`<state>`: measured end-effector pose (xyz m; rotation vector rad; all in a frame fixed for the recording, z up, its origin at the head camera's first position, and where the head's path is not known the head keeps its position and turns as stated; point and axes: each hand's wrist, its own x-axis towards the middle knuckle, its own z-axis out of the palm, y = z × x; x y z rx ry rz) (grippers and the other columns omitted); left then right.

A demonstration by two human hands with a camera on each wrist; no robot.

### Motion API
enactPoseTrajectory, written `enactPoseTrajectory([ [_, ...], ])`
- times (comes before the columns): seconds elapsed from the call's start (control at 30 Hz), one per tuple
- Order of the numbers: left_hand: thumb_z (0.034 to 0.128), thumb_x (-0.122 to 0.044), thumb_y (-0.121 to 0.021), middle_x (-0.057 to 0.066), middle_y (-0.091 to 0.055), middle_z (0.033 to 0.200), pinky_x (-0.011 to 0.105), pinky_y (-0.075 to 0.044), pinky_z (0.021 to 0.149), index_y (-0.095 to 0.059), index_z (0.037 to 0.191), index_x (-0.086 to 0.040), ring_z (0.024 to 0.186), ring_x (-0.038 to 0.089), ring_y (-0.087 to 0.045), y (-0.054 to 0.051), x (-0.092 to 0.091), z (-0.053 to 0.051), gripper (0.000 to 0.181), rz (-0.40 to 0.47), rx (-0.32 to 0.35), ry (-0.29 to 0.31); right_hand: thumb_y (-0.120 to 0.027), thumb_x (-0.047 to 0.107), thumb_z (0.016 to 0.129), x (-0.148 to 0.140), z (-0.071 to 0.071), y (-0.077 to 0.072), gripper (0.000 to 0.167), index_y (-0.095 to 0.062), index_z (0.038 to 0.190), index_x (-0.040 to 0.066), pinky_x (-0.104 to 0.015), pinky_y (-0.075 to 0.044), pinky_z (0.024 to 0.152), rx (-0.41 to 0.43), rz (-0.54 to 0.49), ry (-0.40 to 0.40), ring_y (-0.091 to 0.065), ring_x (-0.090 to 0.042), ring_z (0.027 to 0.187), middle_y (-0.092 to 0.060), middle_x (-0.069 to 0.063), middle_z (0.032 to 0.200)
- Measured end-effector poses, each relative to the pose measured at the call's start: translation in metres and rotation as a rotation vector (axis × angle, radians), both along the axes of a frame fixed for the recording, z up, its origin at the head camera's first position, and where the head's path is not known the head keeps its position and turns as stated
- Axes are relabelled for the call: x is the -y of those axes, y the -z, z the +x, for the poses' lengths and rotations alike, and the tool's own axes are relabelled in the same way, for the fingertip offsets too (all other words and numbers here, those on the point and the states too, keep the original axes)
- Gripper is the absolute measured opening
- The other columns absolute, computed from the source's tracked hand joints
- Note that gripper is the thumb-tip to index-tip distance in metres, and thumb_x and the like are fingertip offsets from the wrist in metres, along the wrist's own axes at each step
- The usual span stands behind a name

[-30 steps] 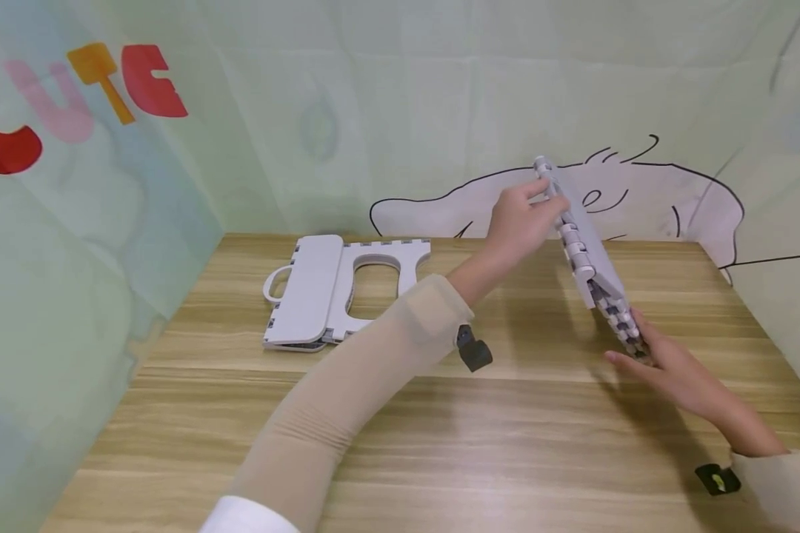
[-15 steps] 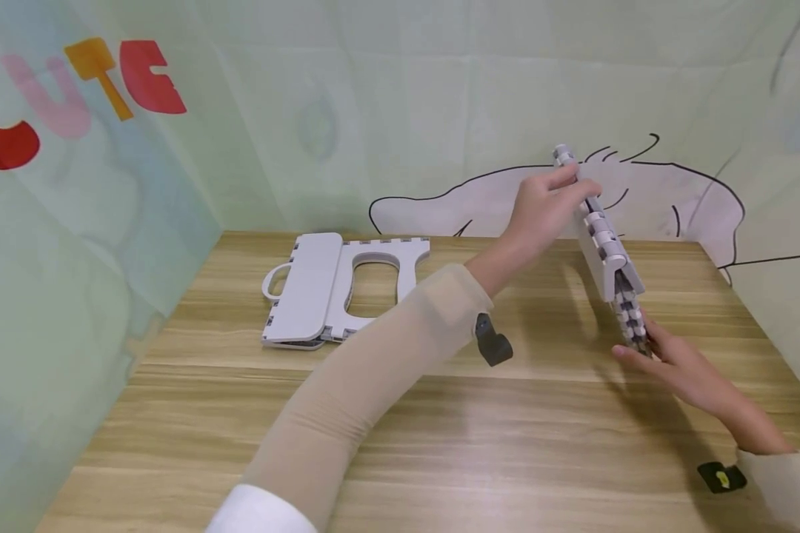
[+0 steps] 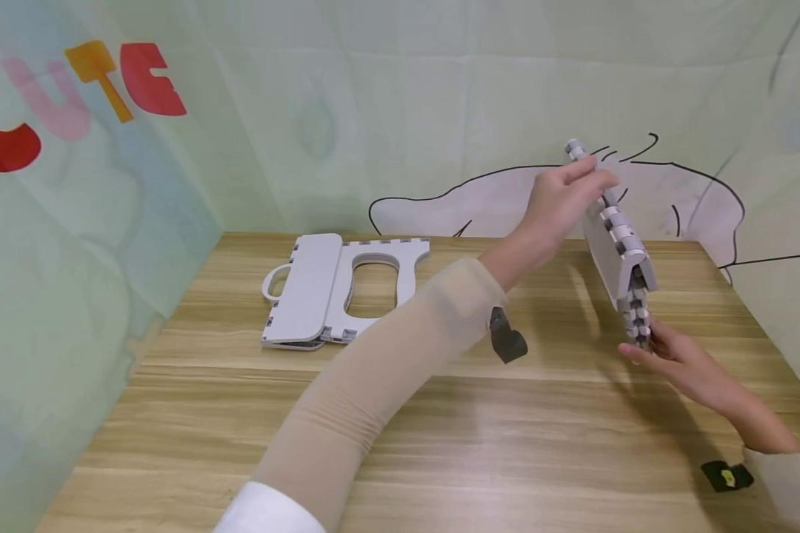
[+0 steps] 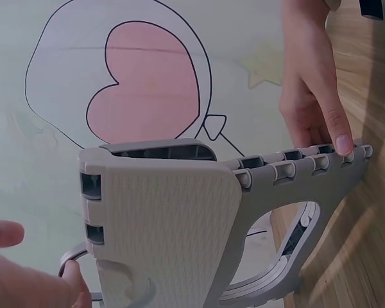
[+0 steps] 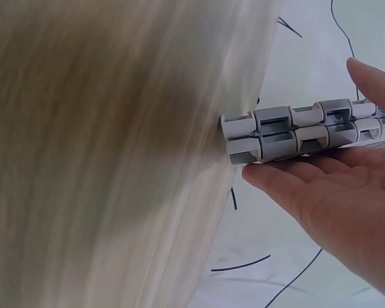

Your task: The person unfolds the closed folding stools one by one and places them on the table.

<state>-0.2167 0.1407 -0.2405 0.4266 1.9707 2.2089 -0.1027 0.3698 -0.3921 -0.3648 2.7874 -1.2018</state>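
Note:
A folded white-and-grey plastic stool [image 3: 607,244] is held on edge at the right of the table, its textured top panel [image 4: 167,224] facing the left wrist camera. My left hand [image 3: 563,200] grips its upper end, fingers at the loop handle in the left wrist view. Low on its hinged leg edge [image 5: 301,131], my right hand [image 3: 696,374] holds it between thumb and fingers; in the right wrist view the fingers [image 5: 295,176] lie under the hinges. Whether the lower end touches the table cannot be told.
A second folded white stool [image 3: 307,289] lies flat at the table's back left, its loop handle pointing left. The wooden table [image 3: 473,444] meets a printed cloth backdrop [image 3: 407,111] behind and at both sides.
The held stool has swung to the right and turned, showing its left face more. My left hand has moved right with its upper end; my right hand has shifted slightly right.

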Motion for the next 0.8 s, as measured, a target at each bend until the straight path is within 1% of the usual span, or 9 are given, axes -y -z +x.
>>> enactPoseTrajectory([
  [0.07,0.0944,-0.012,-0.066,-0.004,-0.058,0.138,0.014,-0.048,0.089,-0.059,0.139,-0.008,0.107,0.004,-0.064,-0.001,-0.003,-0.002,0.045,0.037,0.012,0.015,-0.056,0.015,0.103,-0.002,0.000,0.000,0.063,-0.026,0.149,-0.017,-0.013,-0.049,0.079,0.004,-0.004,-0.001,-0.059,-0.023,0.115,-0.050,-0.042,0.130],
  [0.13,0.0960,-0.009,-0.064,-0.002,-0.056,0.141,0.013,-0.049,0.086,-0.058,0.139,-0.005,0.106,0.006,-0.066,-0.001,-0.006,-0.004,0.043,0.075,0.028,0.028,-0.056,0.014,0.103,-0.003,-0.001,0.000,0.063,-0.025,0.148,-0.018,-0.012,-0.048,0.080,0.011,-0.009,-0.005,-0.056,-0.033,0.118,-0.046,-0.044,0.133],
  [0.23,0.0972,-0.007,-0.062,-0.004,-0.056,0.141,0.013,-0.050,0.085,-0.059,0.137,-0.005,0.107,0.007,-0.066,-0.003,-0.011,-0.005,0.040,0.091,0.050,0.021,-0.055,0.013,0.104,-0.005,-0.001,0.000,0.062,-0.025,0.147,-0.019,-0.012,-0.048,0.080,0.015,-0.013,-0.006,-0.051,-0.045,0.119,-0.044,-0.046,0.133],
  [0.3,0.0974,-0.006,-0.061,-0.005,-0.057,0.140,0.012,-0.050,0.084,-0.060,0.136,-0.005,0.108,0.007,-0.066,-0.004,-0.014,-0.005,0.039,0.097,0.065,0.015,-0.055,0.013,0.104,-0.007,-0.001,0.000,0.061,-0.026,0.146,-0.020,-0.011,-0.048,0.080,0.021,-0.020,-0.007,-0.055,-0.035,0.118,-0.044,-0.046,0.133],
  [0.43,0.0965,-0.003,-0.062,-0.006,-0.059,0.138,0.012,-0.050,0.083,-0.062,0.133,-0.003,0.108,0.007,-0.066,-0.008,-0.022,-0.004,0.037,0.132,0.093,0.020,-0.054,0.013,0.104,-0.009,-0.001,-0.001,0.060,-0.026,0.147,-0.019,-0.013,-0.049,0.080,0.040,-0.041,-0.003,-0.056,-0.006,0.112,-0.045,-0.045,0.133],
  [0.53,0.0961,-0.001,-0.062,-0.007,-0.059,0.137,0.012,-0.051,0.082,-0.063,0.131,-0.001,0.108,0.007,-0.066,-0.010,-0.028,-0.004,0.035,0.160,0.111,0.033,-0.053,0.014,0.105,-0.011,-0.001,-0.002,0.060,-0.025,0.147,-0.018,-0.014,-0.049,0.080,0.057,-0.042,0.000,-0.056,-0.003,0.110,-0.044,-0.045,0.134],
  [0.6,0.0964,-0.002,-0.062,-0.007,-0.059,0.137,0.013,-0.051,0.082,-0.063,0.132,-0.001,0.107,0.008,-0.066,-0.012,-0.031,-0.004,0.035,0.157,0.115,0.039,-0.052,0.016,0.105,-0.012,-0.001,-0.002,0.061,-0.025,0.147,-0.018,-0.014,-0.049,0.080,0.064,-0.032,0.003,-0.057,-0.008,0.112,-0.042,-0.045,0.135],
  [0.67,0.0969,-0.003,-0.062,-0.007,-0.059,0.137,0.013,-0.051,0.081,-0.063,0.132,-0.002,0.106,0.008,-0.066,-0.013,-0.033,-0.004,0.036,0.143,0.114,0.042,-0.052,0.016,0.105,-0.012,-0.001,-0.002,0.060,-0.026,0.147,-0.019,-0.014,-0.049,0.079,0.063,-0.032,0.007,-0.058,-0.005,0.110,-0.044,-0.045,0.134],
  [0.8,0.0969,-0.004,-0.062,-0.009,-0.059,0.137,0.013,-0.051,0.080,-0.064,0.132,-0.004,0.104,0.006,-0.067,-0.014,-0.036,-0.004,0.035,0.121,0.116,0.045,-0.052,0.014,0.105,-0.013,-0.002,0.000,0.056,-0.029,0.144,-0.020,-0.015,-0.050,0.078,0.055,-0.049,0.005,-0.053,0.009,0.103,-0.048,-0.044,0.131],
])
